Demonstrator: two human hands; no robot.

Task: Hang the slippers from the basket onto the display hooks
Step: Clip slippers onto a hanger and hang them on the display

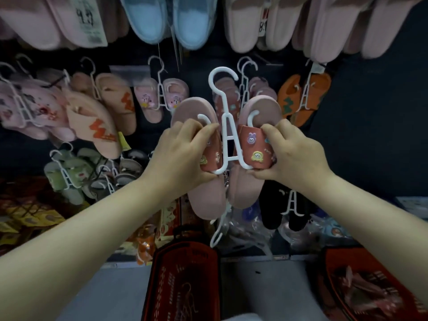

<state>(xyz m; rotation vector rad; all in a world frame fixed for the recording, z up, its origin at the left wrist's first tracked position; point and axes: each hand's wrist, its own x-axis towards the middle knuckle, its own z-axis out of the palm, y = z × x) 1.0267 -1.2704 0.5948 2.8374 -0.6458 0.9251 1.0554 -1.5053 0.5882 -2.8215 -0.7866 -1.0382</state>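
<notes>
A pair of pink slippers with red straps and cartoon charms is clipped on a white plastic hanger (pixel 228 128), held up in front of the display wall. My left hand (pixel 183 149) grips the left slipper (pixel 196 112) around its strap. My right hand (pixel 291 154) grips the right slipper (pixel 261 107) around its strap. The hanger's top hook (pixel 220 77) is free in the air, close to hung hangers behind it. A second white hanger (pixel 218 230) dangles below the pair. A red basket (pixel 185 274) stands on the floor below my hands.
Rows of slippers hang on the dark wall: pink and blue ones (pixel 166 17) above, peach ones (pixel 108 117) at left, orange ones (pixel 303 96) at right, black ones (pixel 287 205) lower right. A second red basket (pixel 370 286) with slippers sits at bottom right.
</notes>
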